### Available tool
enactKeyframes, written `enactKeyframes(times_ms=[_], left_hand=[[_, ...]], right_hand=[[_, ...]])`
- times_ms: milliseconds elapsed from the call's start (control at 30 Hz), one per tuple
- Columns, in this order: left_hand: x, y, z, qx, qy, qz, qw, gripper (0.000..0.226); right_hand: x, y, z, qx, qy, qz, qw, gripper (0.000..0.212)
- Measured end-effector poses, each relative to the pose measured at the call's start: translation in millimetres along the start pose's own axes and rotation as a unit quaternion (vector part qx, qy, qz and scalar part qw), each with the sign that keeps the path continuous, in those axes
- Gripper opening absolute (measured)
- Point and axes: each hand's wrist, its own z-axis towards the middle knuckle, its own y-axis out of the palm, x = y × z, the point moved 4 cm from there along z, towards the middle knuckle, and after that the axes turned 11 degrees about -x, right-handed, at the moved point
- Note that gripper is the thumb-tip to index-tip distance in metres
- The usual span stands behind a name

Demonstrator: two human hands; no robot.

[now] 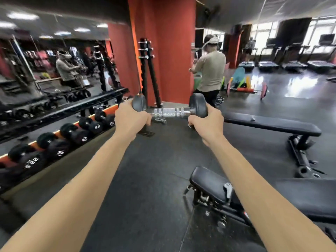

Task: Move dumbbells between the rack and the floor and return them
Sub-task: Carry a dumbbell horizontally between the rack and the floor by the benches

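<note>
The dumbbell (pixel 169 110) has black heads and a ridged silver handle, the pillar (pixel 163 48) is red, the floor (pixel 145 170) dark grey.

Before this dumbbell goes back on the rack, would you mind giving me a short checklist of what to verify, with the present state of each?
1. Left hand grips the left head of the dumbbell: ok.
2. Right hand grips the right head: ok.
3. Dumbbell held about level, clear of the floor: ok.
4. Free slot on the rack: cannot tell; the near row looks full, with 22.5, 25 and 17.5 markings.
5. Path to the rack on the left: ok, only bare floor mat shows.
6. Person standing ahead by the red pillar: ok, apart from the rack.
</note>
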Motion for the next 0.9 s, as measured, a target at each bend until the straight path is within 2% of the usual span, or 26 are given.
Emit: enactKeyframes(times_ms=[133,300,567,733,833,900], left_hand=[[13.5,-48.5,33.7,0.04,0.031,0.041,0.998,0.028],[20.7,-86.7,82.3,0.083,0.045,0.027,0.995,0.031],[13.8,-120.3,169.6,0.13,0.044,0.021,0.99,0.047],[-9.6,-142.4,229.3,0.155,0.032,0.018,0.987,0.06],[-31.3,-158.0,265.8,0.165,0.03,0.036,0.985,0.046],[-50.6,-170.3,296.3,0.17,0.03,0.044,0.984,0.054]], right_hand=[[-35.4,36.3,39.2,-0.022,-0.037,0.029,0.999,0.023],[-67.2,75.2,90.4,-0.048,-0.083,0.031,0.995,0.021],[-85.4,140.1,185.4,-0.088,-0.131,0.044,0.987,0.022],[-87.3,187.2,239.8,-0.111,-0.149,0.034,0.982,0.02],[-76.1,226.9,272.2,-0.116,-0.15,0.044,0.981,0.02],[-65.9,259.1,295.2,-0.119,-0.14,0.057,0.981,0.022]])
